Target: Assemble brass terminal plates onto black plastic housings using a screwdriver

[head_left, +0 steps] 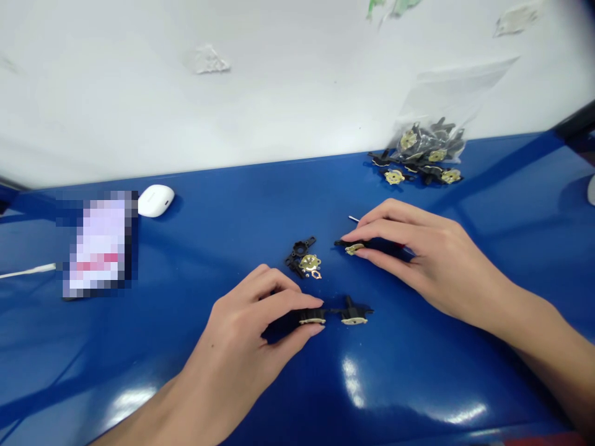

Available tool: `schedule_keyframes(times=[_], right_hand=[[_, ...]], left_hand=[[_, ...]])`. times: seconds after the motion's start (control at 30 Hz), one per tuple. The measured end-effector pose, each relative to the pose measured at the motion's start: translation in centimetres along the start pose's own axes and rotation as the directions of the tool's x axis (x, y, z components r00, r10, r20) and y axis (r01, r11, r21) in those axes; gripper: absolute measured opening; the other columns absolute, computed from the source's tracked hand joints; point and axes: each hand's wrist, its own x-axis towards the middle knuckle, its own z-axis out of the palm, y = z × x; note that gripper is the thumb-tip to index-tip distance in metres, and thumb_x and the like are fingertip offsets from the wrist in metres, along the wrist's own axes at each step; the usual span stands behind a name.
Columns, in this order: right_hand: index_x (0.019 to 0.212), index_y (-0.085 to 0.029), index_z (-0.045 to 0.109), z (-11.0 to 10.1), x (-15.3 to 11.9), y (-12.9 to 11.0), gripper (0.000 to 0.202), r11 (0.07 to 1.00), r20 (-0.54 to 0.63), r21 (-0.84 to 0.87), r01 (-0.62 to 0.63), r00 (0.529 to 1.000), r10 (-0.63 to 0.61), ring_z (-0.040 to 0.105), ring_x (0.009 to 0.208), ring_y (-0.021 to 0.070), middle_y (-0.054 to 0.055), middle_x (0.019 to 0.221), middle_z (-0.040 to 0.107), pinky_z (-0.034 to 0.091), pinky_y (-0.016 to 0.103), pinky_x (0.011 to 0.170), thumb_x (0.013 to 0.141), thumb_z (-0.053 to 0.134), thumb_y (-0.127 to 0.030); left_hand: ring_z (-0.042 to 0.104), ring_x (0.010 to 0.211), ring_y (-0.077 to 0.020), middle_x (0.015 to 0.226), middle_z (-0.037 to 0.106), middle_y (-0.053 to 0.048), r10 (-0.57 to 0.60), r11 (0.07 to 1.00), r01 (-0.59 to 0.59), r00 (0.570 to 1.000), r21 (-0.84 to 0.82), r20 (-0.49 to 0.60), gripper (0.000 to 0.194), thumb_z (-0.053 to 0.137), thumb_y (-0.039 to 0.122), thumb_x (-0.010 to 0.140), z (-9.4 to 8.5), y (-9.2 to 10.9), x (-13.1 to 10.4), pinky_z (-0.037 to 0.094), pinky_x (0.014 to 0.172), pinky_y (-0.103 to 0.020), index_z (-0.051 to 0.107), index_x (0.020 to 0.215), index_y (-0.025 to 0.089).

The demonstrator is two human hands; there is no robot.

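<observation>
My left hand (264,328) pinches a black part with a gold-coloured disc (312,318) between thumb and fingers. Just right of it, a similar black and gold part (356,313) stands on the blue table. My right hand (413,248) grips another black and gold part (354,248) at its fingertips. Between the hands lie a loose black plastic frame (300,249), a gold-coloured disc (310,263) and a small copper-coloured ring (316,274). The thin tip of a tool (354,218) shows behind my right fingers; the rest of it is mostly hidden.
At the back right, several black and gold parts (432,173) lie before a clear plastic bag (437,133) of similar parts. A white case (157,201) and a pixelated phone-like object (100,244) sit at left, near a white cable (28,271). A white wall (279,93) rises behind.
</observation>
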Motion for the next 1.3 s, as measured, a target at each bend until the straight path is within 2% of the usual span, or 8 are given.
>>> schedule_keyframes(times=[0.27,0.47,0.63,0.7,0.77,0.9,1.07,1.3], right_hand=[[0.136,-0.027,0.082,0.2,-0.1,-0.6,0.024,0.999,0.049,0.027,-0.03,0.998,0.029,0.082,0.123,0.0309,0.011,0.137,0.081,0.066,0.048,0.103,0.122,0.063,-0.029],[0.14,-0.027,0.08,-0.2,-0.2,-0.6,0.024,0.999,0.051,0.032,-0.03,0.998,0.029,0.08,0.124,0.0294,0.01,0.139,0.08,0.065,0.048,0.106,0.119,0.07,-0.028],[0.135,-0.032,0.082,-1.5,-0.6,-1.3,0.025,0.987,0.055,0.153,-0.058,0.997,0.051,0.078,0.108,0.0251,0.007,0.132,0.077,0.066,0.039,0.085,0.112,0.083,-0.042],[0.13,-0.034,0.082,-1.7,-0.8,-1.8,0.024,0.973,0.149,0.222,-0.061,0.988,0.028,0.076,0.096,0.0204,0.004,0.124,0.076,0.062,0.034,0.072,0.111,0.085,-0.048],[0.131,-0.033,0.081,-1.5,-1.0,-2.3,0.026,0.974,0.257,0.222,-0.045,0.966,-0.013,0.074,0.087,0.0175,0.003,0.12,0.076,0.058,0.032,0.067,0.11,0.085,-0.049],[0.129,-0.032,0.081,-0.6,-1.5,-2.6,0.024,0.995,0.326,0.092,0.025,0.944,-0.054,0.076,0.086,0.0178,0.002,0.123,0.076,0.058,0.04,0.084,0.109,0.087,-0.043],[0.117,-0.029,0.082,-0.7,-1.3,-2.1,0.005,0.99,0.316,0.136,0.043,0.945,-0.085,0.072,0.085,0.0177,0.001,0.109,0.076,0.052,0.036,0.073,0.112,0.079,-0.029],[0.109,-0.03,0.082,-1.4,-0.9,-1.9,0.003,0.986,0.341,0.168,0.019,0.937,-0.076,0.072,0.088,0.018,-0.001,0.104,0.076,0.054,0.034,0.072,0.109,0.084,-0.029]], left_hand=[[0.079,0.094,-0.0163,0.109,0.082,0.002,-0.019,1.0,0.019,1.0,-0.015,0.023,0.03,0.091,0.01,0.103,-0.1,0.0,0.3,0.064,0.079,-0.029,0.092,0.121,0.034],[0.08,0.092,-0.015,0.11,0.082,0.003,-0.032,0.999,0.033,0.999,-0.041,0.009,0.03,0.092,0.011,0.103,-0.3,0.1,0.3,0.063,0.078,-0.028,0.092,0.121,0.035],[0.081,0.09,-0.0148,0.108,0.082,0.003,-0.062,0.997,0.063,0.998,-0.036,0.029,0.032,0.093,0.008,0.1,-0.5,0.3,0.4,0.063,0.074,-0.026,0.092,0.119,0.034],[0.081,0.09,-0.0152,0.107,0.082,0.002,-0.062,0.997,0.063,0.998,-0.035,0.032,0.03,0.093,0.009,0.1,-0.6,0.4,0.4,0.063,0.074,-0.027,0.093,0.118,0.033],[0.082,0.088,-0.0154,0.107,0.083,0.002,-0.064,0.997,0.065,0.998,-0.035,0.03,0.03,0.093,0.01,0.1,-0.7,0.4,0.4,0.063,0.072,-0.027,0.093,0.118,0.034],[0.082,0.087,-0.0149,0.107,0.083,0.003,-0.07,0.997,0.071,0.997,-0.038,0.027,0.03,0.093,0.01,0.099,-0.7,0.4,0.4,0.062,0.07,-0.025,0.093,0.117,0.035],[0.081,0.086,-0.0143,0.105,0.083,0.003,-0.063,0.997,0.064,0.998,-0.035,0.019,0.031,0.095,0.009,0.098,-0.6,0.5,0.5,0.063,0.072,-0.025,0.093,0.115,0.034],[0.082,0.087,-0.015,0.105,0.083,0.002,-0.073,0.997,0.074,0.997,-0.035,0.034,0.027,0.095,0.011,0.098,-0.5,0.4,0.6,0.063,0.069,-0.024,0.094,0.114,0.033]])
